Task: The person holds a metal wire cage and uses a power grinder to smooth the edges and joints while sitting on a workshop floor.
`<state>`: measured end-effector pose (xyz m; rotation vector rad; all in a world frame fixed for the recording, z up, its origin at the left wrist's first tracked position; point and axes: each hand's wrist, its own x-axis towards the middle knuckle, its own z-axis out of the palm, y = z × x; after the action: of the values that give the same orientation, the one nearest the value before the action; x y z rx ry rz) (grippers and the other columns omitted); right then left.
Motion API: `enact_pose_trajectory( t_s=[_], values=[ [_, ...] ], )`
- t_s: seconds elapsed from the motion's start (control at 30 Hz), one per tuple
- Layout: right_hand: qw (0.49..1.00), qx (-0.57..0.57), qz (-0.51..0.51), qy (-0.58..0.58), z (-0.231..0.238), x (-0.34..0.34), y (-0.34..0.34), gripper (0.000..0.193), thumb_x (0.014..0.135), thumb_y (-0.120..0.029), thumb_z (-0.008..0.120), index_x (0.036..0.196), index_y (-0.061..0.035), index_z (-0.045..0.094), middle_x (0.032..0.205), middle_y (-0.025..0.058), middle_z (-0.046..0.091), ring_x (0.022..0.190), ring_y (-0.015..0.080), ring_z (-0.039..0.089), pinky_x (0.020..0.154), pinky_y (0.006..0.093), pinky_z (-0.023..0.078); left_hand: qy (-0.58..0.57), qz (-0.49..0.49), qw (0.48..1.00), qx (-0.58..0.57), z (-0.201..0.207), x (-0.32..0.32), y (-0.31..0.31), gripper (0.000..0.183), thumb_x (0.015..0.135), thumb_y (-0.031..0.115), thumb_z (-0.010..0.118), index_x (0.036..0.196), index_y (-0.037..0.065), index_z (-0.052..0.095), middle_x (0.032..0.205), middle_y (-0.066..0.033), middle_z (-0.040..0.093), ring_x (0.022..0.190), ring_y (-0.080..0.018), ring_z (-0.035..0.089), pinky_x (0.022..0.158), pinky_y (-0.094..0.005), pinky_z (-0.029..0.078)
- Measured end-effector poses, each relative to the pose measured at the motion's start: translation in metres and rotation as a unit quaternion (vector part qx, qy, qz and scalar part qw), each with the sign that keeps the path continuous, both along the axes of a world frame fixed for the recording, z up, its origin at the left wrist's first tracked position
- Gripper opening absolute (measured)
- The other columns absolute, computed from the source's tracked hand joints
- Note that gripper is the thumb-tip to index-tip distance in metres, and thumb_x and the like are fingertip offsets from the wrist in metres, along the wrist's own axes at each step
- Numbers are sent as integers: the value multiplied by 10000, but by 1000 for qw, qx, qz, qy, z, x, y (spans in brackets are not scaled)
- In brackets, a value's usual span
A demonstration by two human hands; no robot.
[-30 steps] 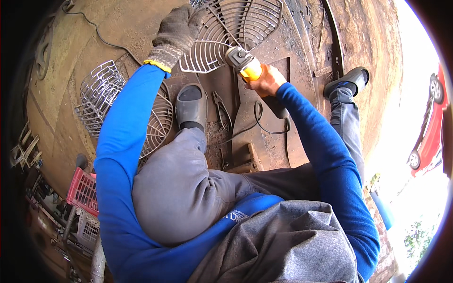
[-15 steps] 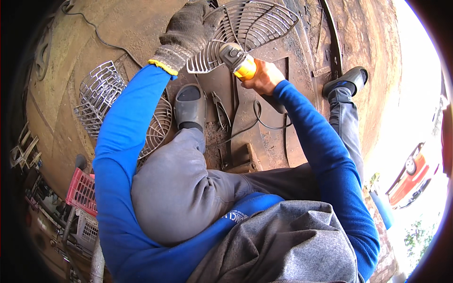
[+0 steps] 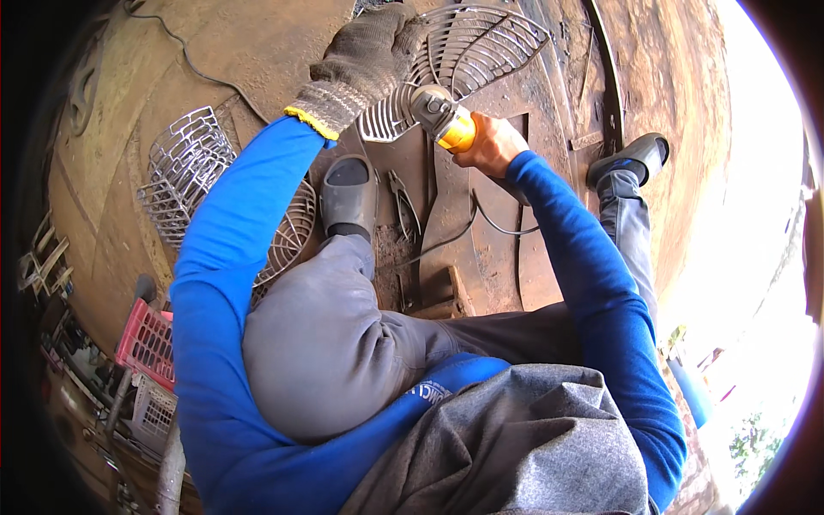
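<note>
My left hand (image 3: 365, 56), in a grey knit glove with a yellow-edged cuff, grips the left side of a curved metal grille (image 3: 493, 51) made of many thin bars. Its fingertips are partly hidden against the bars. Bare of any glove, my right hand (image 3: 493, 146) is wrapped round the body of an angle grinder (image 3: 455, 129) with a yellow housing. The grinder's head lies over the lower part of the grille, close to the bars; whether its disc touches them I cannot tell. A dark cord (image 3: 472, 225) runs near my right forearm.
Bent-wire metal grilles (image 3: 189, 163) lie left of my arm, with a round one (image 3: 292, 232) beside my left sandal (image 3: 349, 193). Pliers (image 3: 401, 202) rest on the metal floor sheets. A wooden block (image 3: 459, 292) is near my legs. Red (image 3: 148, 343) and white (image 3: 154, 412) crates stand lower left.
Both hands, the grinder and the grille have shifted a little to the right and slightly down. The hold of each hand looks the same. A red vehicle at far right has left the view.
</note>
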<state>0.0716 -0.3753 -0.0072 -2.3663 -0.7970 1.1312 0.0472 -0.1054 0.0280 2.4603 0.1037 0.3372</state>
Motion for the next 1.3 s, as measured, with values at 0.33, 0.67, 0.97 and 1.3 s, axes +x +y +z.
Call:
enact_pose_trajectory(
  t_s=[0.33, 0.67, 0.97, 1.3],
  values=[
    [999, 9, 40, -20, 1, 6, 3, 564, 678, -393, 835, 1077, -31, 667, 931, 236, 738, 879, 398, 727, 819, 464, 583, 98, 43, 994, -1, 22, 4, -17, 301, 1016, 355, 608, 1211, 135, 672, 1113, -164, 722, 1036, -398, 687, 885, -483, 554],
    [1000, -8, 19, 10, 4, 12, 4, 590, 651, -358, 847, 1095, -9, 676, 953, 240, 737, 911, 394, 726, 850, 450, 570, 106, 50, 993, 22, 17, 12, -12, 381, 1015, 465, 579, 1210, 153, 679, 1126, -181, 712, 1049, -415, 672, 902, -512, 537],
    [998, -46, -32, 20, 13, 28, -14, 570, 668, -342, 848, 1093, 0, 683, 948, 221, 736, 883, 355, 729, 837, 428, 567, 161, 67, 985, 3, -5, 2, 13, 404, 1009, 423, 596, 1287, 136, 659, 1195, -198, 705, 1138, -410, 656, 995, -478, 524],
    [992, -95, -75, 24, 24, -4, -22, 625, 663, -406, 867, 1099, 9, 698, 973, 220, 743, 937, 356, 729, 871, 418, 568, 123, 79, 988, -41, 0, -15, 4, 394, 1029, 462, 537, 1220, 137, 652, 1157, -195, 701, 1089, -428, 658, 936, -512, 529]
  ],
)
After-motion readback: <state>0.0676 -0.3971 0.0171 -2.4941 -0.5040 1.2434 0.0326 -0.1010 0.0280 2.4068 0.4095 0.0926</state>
